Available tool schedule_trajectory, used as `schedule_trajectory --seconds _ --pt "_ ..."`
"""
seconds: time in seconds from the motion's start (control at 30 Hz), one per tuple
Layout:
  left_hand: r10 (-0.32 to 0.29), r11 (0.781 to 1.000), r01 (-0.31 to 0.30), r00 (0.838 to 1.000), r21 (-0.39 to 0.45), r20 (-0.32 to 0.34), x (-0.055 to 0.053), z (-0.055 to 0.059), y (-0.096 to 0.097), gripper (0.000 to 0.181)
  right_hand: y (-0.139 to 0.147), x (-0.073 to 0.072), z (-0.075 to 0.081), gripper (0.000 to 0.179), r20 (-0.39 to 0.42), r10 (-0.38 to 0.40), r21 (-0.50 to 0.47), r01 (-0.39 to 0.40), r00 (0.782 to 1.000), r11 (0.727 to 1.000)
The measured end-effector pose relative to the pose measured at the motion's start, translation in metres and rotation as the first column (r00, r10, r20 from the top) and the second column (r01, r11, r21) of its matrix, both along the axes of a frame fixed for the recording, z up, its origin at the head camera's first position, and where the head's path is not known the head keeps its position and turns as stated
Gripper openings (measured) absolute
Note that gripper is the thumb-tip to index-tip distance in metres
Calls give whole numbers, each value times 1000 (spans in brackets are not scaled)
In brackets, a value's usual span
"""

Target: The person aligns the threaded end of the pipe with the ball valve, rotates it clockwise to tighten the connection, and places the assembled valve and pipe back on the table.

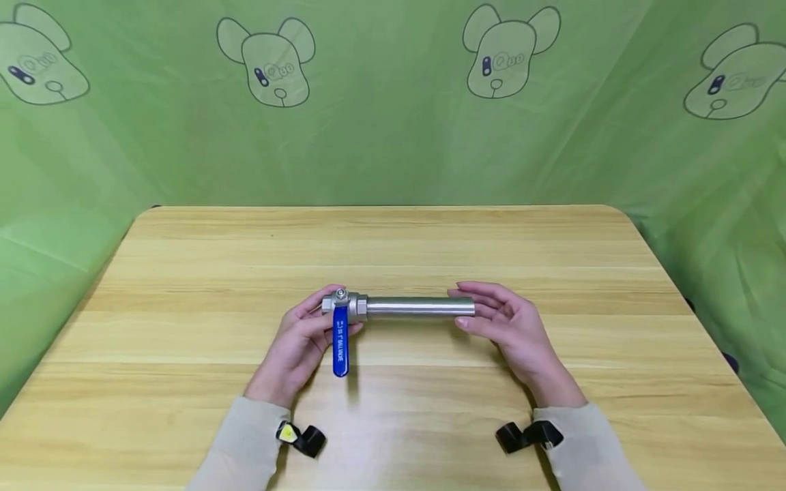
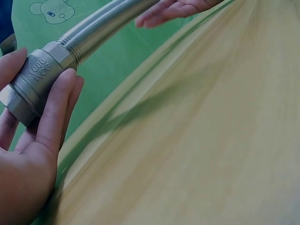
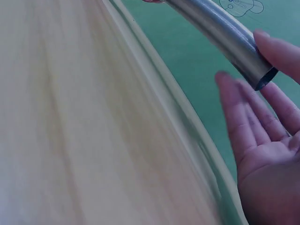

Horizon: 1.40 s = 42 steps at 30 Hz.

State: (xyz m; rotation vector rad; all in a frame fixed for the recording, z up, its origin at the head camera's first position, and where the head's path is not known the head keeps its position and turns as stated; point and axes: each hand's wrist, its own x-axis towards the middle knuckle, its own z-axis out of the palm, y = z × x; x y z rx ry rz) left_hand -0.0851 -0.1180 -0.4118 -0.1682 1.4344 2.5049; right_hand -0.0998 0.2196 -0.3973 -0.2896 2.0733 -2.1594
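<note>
Hands stand apart at opposite ends of 1 metal assembly, which is raised above the middle of the worktop (image 1: 424,416). Thumb and fingers of the left hand (image 1: 297,341) curl round the valve body (image 2: 41,77), gripping it. Beside the hollow end of the pipe (image 1: 420,307), the right hand (image 1: 522,335) has its fingers extended and slightly spread, with the thumb set away from them. That pipe end lies between thumb and fingers without being clasped; whether the thumb touches the metal I cannot tell.

The valve body is silver-grey, with 6-sided collars at its ends and raised lettering, "1000 WOG", readable in the left wrist view. The pipe, smooth and silver, is joined to its right side, with a few rings of thread showing at the joint, and lies level across the head view. A blue lever (image 1: 340,344) lettered "BALL VALVE" is fixed by a nut (image 1: 340,294) on the valve body and points toward the person.

2 pale sleeves (image 1: 236,443) reach in from the near edge, each with a black wrist device (image 1: 529,435); the left device carries a yellow patch. The worktop has a light wood grain and bears a soft shadow. Behind it hangs green cloth (image 1: 393,150) with 4 outlined animal heads (image 1: 276,65) showing in the head view.
</note>
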Motion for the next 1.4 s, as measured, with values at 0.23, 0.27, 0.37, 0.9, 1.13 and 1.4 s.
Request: schedule_trajectory --seconds 0.23,0.27,0.37,0.9,1.13,1.4 --pt "-19 1000 19 1000 -3 -4 0 -1 0 61 -1 1 0 38 9 -20 -46 21 1000 999" --pt "-23 1000 23 1000 -3 -5 0 -1 0 62 -2 1 0 37 13 -27 -44 28 1000 999" --pt "-39 999 39 999 -15 -12 0 -1 0 63 -3 1 2 34 32 -47 -48 48 998 998" --pt "-39 996 37 999 -79 -26 -1 -3 2 59 -5 -1 3 29 67 -79 -48 82 995 996" --pt "-21 999 21 1000 -36 -11 -3 -4 2 51 -6 -1 4 29 65 -88 -47 91 994 995" --pt "-22 999 21 1000 -49 -17 -3 -5 1 45 -7 -1 3 25 68 -112 -14 113 991 993"
